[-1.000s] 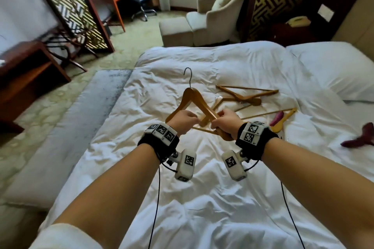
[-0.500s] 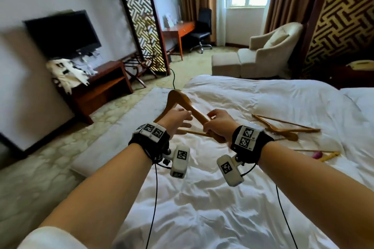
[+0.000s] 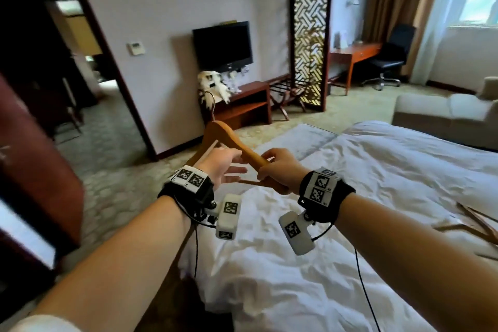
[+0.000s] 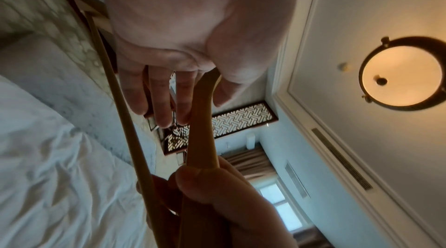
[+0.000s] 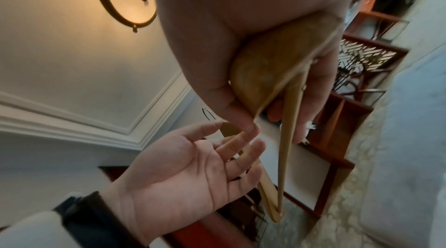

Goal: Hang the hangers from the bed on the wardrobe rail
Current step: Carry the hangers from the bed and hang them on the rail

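A wooden hanger (image 3: 231, 140) with a metal hook (image 3: 211, 105) is held in the air over the bed's left edge. My right hand (image 3: 272, 167) grips its right end (image 5: 275, 65), fingers curled round the arm and the bar. My left hand (image 3: 232, 167) is open beside the hanger, palm (image 5: 178, 168) turned to the right and fingers (image 4: 161, 99) straight. The hanger's arm (image 4: 202, 128) passes between its thumb and index finger. More wooden hangers (image 3: 478, 226) lie on the white bed (image 3: 377, 175) at the right edge. No wardrobe rail shows.
A dark red-brown wooden panel (image 3: 35, 170) stands close on the left, with a doorway (image 3: 89, 83) behind it. Ahead are a TV (image 3: 223, 46), a low wooden cabinet (image 3: 242, 105), a lattice screen (image 3: 310, 29) and carpeted floor (image 3: 113, 170). An armchair (image 3: 444, 113) stands at the right.
The view has swung left from the bed toward the room. The hanger came along in my right hand. My left hand has let go of the hanger and opened.
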